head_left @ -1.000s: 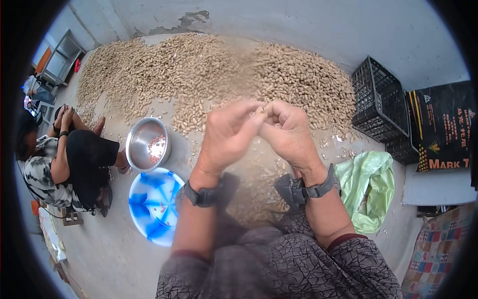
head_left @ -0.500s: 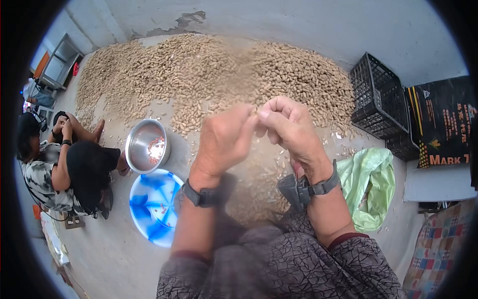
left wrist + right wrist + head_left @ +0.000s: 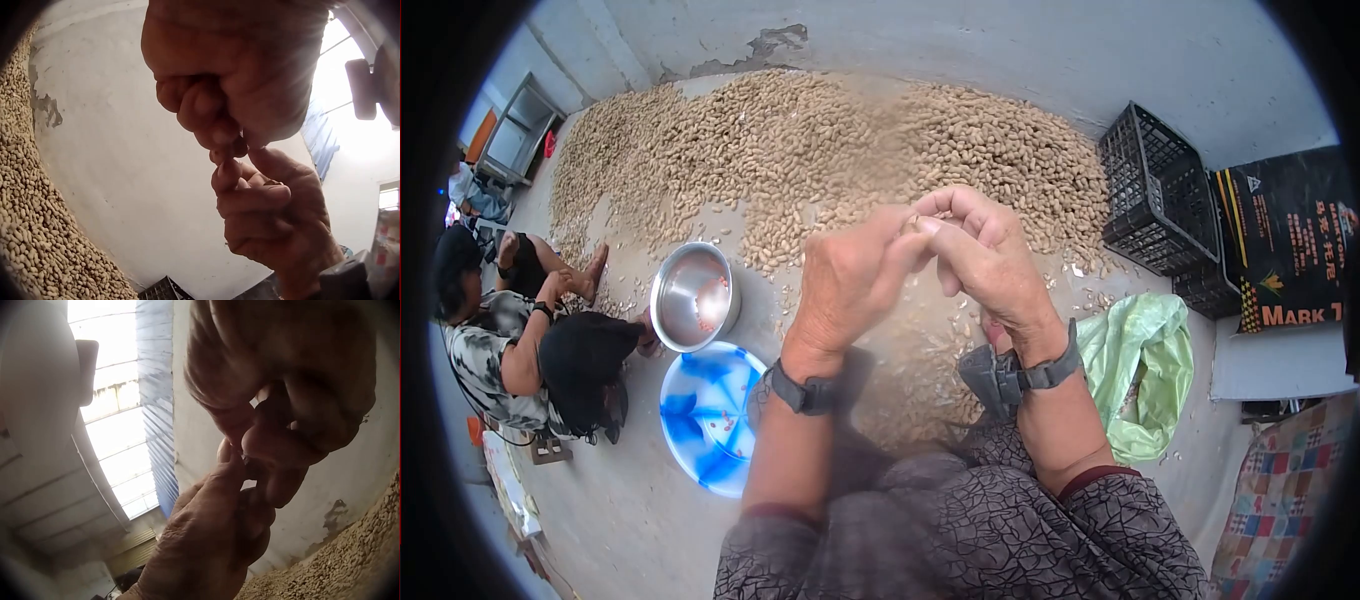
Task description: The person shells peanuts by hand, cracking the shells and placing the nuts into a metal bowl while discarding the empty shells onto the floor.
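Observation:
In the head view my left hand (image 3: 848, 268) and right hand (image 3: 992, 258) meet in front of me, fingers curled and fingertips together. Between them they pinch a small tan peanut (image 3: 913, 225), mostly hidden by thumbs and fingers. Both wrist views look up at the same pinch from below, in shadow. Behind the hands, a wide heap of unshelled peanuts (image 3: 790, 140) lies along the wall. To the left stand a steel bowl (image 3: 672, 290) with some reddish kernels and a blue-and-white basin (image 3: 685, 425) with a few kernels.
A seated person (image 3: 495, 350) works at the left beside the steel bowl. At the right are black plastic crates (image 3: 1155, 205), a green plastic bag (image 3: 1145, 400) and a black printed sack (image 3: 1285, 240). Shell bits lie scattered on the floor (image 3: 930, 370) under my hands.
My right hand has turned and lifted slightly, its thumb shifting at the pinch; the fingertips stay together. The seated person has parted their hands, one reaching lower toward the bowl.

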Available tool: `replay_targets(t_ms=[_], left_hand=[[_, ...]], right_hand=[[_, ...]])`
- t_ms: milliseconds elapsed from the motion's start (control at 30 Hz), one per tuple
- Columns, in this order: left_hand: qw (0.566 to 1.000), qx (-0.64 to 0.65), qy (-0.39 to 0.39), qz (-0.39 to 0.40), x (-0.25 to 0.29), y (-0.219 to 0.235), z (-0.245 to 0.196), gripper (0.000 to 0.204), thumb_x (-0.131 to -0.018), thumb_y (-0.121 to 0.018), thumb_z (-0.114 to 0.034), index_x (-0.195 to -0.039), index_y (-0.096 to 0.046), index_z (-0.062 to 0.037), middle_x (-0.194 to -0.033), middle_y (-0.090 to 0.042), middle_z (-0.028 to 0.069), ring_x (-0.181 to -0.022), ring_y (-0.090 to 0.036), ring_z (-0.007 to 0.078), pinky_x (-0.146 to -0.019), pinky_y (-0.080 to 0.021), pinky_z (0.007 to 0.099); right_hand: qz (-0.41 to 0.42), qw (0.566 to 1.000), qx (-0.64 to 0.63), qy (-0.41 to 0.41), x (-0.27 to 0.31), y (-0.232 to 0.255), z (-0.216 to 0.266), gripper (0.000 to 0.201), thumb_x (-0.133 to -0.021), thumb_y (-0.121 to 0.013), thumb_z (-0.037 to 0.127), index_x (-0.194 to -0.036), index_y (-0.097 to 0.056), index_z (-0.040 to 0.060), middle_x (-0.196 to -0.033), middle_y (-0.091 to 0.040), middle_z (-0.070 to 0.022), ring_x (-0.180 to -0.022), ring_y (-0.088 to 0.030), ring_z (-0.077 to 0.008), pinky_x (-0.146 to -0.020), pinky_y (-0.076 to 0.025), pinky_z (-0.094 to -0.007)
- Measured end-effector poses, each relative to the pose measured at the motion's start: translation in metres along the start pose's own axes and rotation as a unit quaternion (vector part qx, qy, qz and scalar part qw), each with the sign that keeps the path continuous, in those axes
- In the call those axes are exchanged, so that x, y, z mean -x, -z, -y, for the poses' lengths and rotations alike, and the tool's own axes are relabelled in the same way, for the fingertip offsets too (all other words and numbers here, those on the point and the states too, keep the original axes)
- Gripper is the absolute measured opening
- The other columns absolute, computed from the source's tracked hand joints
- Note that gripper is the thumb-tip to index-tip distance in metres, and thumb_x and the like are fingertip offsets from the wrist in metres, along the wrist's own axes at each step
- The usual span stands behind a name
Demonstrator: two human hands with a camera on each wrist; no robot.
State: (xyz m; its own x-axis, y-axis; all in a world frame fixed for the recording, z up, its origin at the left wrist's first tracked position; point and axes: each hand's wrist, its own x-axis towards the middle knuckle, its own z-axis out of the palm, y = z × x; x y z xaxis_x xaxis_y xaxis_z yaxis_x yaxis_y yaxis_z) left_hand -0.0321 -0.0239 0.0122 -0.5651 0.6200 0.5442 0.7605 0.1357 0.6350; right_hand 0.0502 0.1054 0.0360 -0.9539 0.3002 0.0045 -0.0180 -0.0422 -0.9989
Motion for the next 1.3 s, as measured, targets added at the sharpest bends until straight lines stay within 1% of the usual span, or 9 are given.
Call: replay_targets(t_ms=[67,133,267,600,667,867,1100,1200,1300], left_hand=[[0.999,0.036,0.029,0.001,0.002,-0.001,0.000,0.012,-0.083,-0.058,-0.019,-0.088,-0.063,-0.0086,-0.066,-0.061,0.0111,-0.057,-0.061,0.0276,-0.051,-0.047,0.0342],[0.998,0.014,0.042,0.041,0.003,0.001,0.000,0.014,-0.086,-0.053,-0.008,-0.096,-0.062,-0.0044,-0.066,-0.061,0.0067,-0.057,-0.060,0.0177,-0.054,-0.046,0.0287],[0.999,0.012,0.035,0.031,0.004,-0.002,0.005,0.013,-0.085,-0.053,-0.008,-0.094,-0.063,-0.0043,-0.065,-0.061,0.0062,-0.055,-0.059,0.0168,-0.053,-0.045,0.0280],[0.997,-0.058,-0.053,-0.022,0.004,-0.013,0.005,0.016,-0.086,-0.055,-0.018,-0.074,-0.061,-0.0086,-0.059,-0.057,0.0101,-0.049,-0.056,0.0275,-0.044,-0.041,0.0355],[0.994,-0.069,-0.075,-0.029,0.006,-0.020,0.004,0.017,-0.086,-0.055,-0.017,-0.072,-0.060,-0.0083,-0.057,-0.055,0.0097,-0.047,-0.054,0.0276,-0.043,-0.040,0.0356],[0.986,-0.114,-0.076,-0.099,0.012,-0.043,0.005,0.022,-0.084,-0.054,-0.014,-0.063,-0.051,-0.0079,-0.053,-0.049,0.0097,-0.043,-0.049,0.0280,-0.041,-0.038,0.0372],[0.986,-0.095,0.003,-0.140,0.015,-0.060,0.002,0.023,-0.085,-0.048,-0.012,-0.063,-0.049,-0.0050,-0.052,-0.049,0.0112,-0.044,-0.049,0.0277,-0.044,-0.038,0.0375],[0.986,-0.065,0.024,-0.154,0.012,-0.066,0.005,0.026,-0.088,-0.044,-0.011,-0.065,-0.048,-0.0015,-0.050,-0.048,0.0115,-0.043,-0.046,0.0244,-0.044,-0.037,0.0362],[0.984,0.022,0.080,-0.158,0.010,-0.062,0.002,0.024,-0.089,-0.045,-0.012,-0.067,-0.049,-0.0015,-0.054,-0.049,0.0119,-0.046,-0.048,0.0237,-0.045,-0.037,0.0366]], right_hand=[[0.003,1.000,0.007,-0.007,-0.001,0.002,-0.003,0.016,-0.087,-0.053,0.010,-0.096,-0.057,-0.0020,-0.074,-0.061,-0.0068,-0.061,-0.057,-0.0074,-0.044,-0.043,-0.0187],[0.000,1.000,0.002,-0.003,0.000,0.001,-0.003,0.016,-0.087,-0.052,0.010,-0.096,-0.057,-0.0021,-0.074,-0.061,-0.0070,-0.060,-0.056,-0.0075,-0.044,-0.044,-0.0190],[0.011,1.000,-0.003,-0.006,0.000,0.003,-0.004,0.017,-0.087,-0.049,0.010,-0.094,-0.056,-0.0033,-0.073,-0.061,-0.0077,-0.055,-0.055,-0.0077,-0.044,-0.043,-0.0199],[0.012,1.000,0.000,-0.006,-0.003,0.008,-0.007,0.012,-0.080,-0.046,0.004,-0.081,-0.055,-0.0037,-0.065,-0.058,-0.0086,-0.048,-0.052,-0.0097,-0.042,-0.042,-0.0233],[-0.020,1.000,-0.014,-0.003,-0.006,0.006,-0.017,0.013,-0.077,-0.046,0.005,-0.079,-0.057,-0.0004,-0.065,-0.059,-0.0042,-0.046,-0.047,-0.0048,-0.039,-0.031,-0.0184],[-0.069,0.995,-0.056,-0.043,-0.006,0.004,-0.022,0.010,-0.073,-0.048,0.005,-0.070,-0.057,0.0032,-0.056,-0.053,-0.0015,-0.042,-0.043,-0.0048,-0.035,-0.027,-0.0203],[-0.123,0.986,-0.088,-0.066,-0.005,0.003,-0.039,0.011,-0.075,-0.048,0.007,-0.068,-0.056,0.0052,-0.055,-0.048,0.0001,-0.042,-0.042,-0.0052,-0.035,-0.026,-0.0202],[-0.120,0.992,-0.029,0.031,-0.003,0.002,-0.046,0.014,-0.077,-0.044,0.004,-0.068,-0.054,-0.0006,-0.056,-0.052,-0.0065,-0.041,-0.046,-0.0100,-0.037,-0.035,-0.0239],[-0.155,0.974,-0.156,-0.051,-0.003,0.000,-0.035,0.011,-0.079,-0.045,0.004,-0.074,-0.055,-0.0002,-0.060,-0.055,-0.0071,-0.043,-0.048,-0.0095,-0.037,-0.036,-0.0230]])
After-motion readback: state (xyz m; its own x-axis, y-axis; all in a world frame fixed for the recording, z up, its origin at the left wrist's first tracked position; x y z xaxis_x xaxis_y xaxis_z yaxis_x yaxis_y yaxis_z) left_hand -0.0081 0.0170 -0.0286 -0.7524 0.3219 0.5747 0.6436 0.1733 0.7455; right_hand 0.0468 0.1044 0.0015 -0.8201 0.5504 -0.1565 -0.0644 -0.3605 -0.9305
